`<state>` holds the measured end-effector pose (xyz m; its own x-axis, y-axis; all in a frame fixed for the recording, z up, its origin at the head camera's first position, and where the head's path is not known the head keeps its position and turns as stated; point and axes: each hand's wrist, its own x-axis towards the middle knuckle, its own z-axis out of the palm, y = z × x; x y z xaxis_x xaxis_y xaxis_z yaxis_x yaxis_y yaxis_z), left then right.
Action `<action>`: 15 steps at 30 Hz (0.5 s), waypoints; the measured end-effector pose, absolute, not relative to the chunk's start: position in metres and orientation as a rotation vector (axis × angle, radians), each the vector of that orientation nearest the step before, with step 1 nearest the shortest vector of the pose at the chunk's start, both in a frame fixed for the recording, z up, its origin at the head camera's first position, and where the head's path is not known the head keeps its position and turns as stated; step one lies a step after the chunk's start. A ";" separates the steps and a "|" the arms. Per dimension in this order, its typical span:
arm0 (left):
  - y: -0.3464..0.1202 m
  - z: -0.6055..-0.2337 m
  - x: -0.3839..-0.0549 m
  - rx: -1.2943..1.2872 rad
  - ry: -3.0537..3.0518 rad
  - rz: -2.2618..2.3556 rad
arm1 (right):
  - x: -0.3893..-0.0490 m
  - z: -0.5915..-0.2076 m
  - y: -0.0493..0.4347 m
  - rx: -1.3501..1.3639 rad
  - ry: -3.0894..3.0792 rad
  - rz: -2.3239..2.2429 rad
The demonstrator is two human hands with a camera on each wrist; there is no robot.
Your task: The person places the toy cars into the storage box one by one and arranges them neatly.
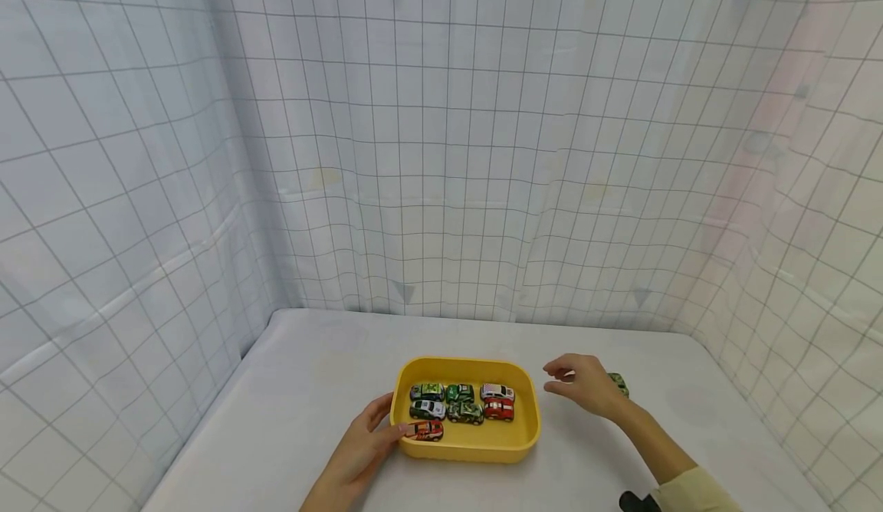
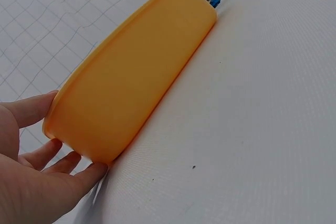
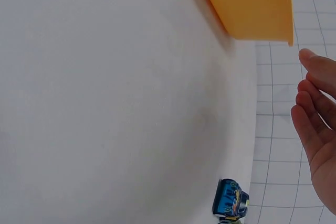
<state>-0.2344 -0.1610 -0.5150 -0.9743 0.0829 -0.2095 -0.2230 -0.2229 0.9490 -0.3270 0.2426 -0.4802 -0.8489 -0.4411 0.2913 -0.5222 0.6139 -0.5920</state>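
A yellow plastic tray (image 1: 476, 454) with raised walls holds several small toy cars. My left hand (image 1: 362, 443) grips its left end, the thumb over the rim and the fingers against the outer wall, as the left wrist view (image 2: 47, 182) shows. Nearest that thumb lies a red-orange toy car (image 1: 425, 431). Above it are a white-and-green car (image 1: 428, 410), a camouflage car (image 1: 465, 413) and a red car (image 1: 500, 409), with another row behind. To the right of the tray, my right hand (image 1: 585, 383) hovers with loosely bent fingers and nothing between them.
Beyond the right hand, partly hidden by it, a green camouflage toy car (image 1: 618, 383) rests on the white table (image 1: 331, 359). A blue toy car (image 3: 230, 200) shows in the right wrist view. Grid-patterned white curtains (image 1: 441, 152) enclose the back and sides.
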 end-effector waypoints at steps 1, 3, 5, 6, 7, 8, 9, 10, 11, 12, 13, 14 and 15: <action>-0.161 -0.515 -0.234 -0.170 1.825 2.306 | -0.327 -0.480 0.245 0.804 -2.714 1.053; -0.161 -0.515 -0.235 -0.171 1.837 2.300 | -0.326 -0.480 0.250 0.773 -2.712 1.057; -0.161 -0.516 -0.235 -0.174 1.849 2.291 | -0.326 -0.481 0.256 0.737 -2.710 1.059; -0.161 -0.516 -0.235 -0.173 1.856 2.285 | -0.326 -0.482 0.260 0.716 -2.711 1.064; -0.161 -0.516 -0.235 -0.175 1.861 2.282 | -0.326 -0.482 0.263 0.693 -2.713 1.067; -0.161 -0.516 -0.235 -0.174 1.864 2.279 | -0.327 -0.483 0.267 0.672 -2.711 1.067; -0.161 -0.516 -0.235 -0.174 1.863 2.279 | -0.327 -0.484 0.271 0.650 -2.708 1.067; -0.161 -0.517 -0.235 -0.174 1.861 2.280 | -0.328 -0.485 0.275 0.633 -2.707 1.062; -0.161 -0.517 -0.236 -0.176 1.862 2.280 | -0.328 -0.486 0.279 0.611 -2.707 1.055; -0.161 -0.517 -0.236 -0.176 1.863 2.280 | -0.328 -0.487 0.283 0.593 -2.705 1.043; -0.161 -0.517 -0.236 -0.175 1.864 2.282 | -0.329 -0.488 0.288 0.578 -2.700 1.032; -0.161 -0.517 -0.236 -0.176 1.864 2.283 | -0.330 -0.489 0.292 0.559 -2.695 1.022; -0.161 -0.517 -0.236 -0.177 1.865 2.283 | -0.330 -0.491 0.297 0.541 -2.692 1.009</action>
<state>-0.2359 -0.1613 -0.5168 -0.9752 0.0697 -0.2102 -0.2199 -0.1920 0.9564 -0.3302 0.2965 -0.4905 -0.9091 -0.2624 0.3234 -0.4104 0.6971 -0.5880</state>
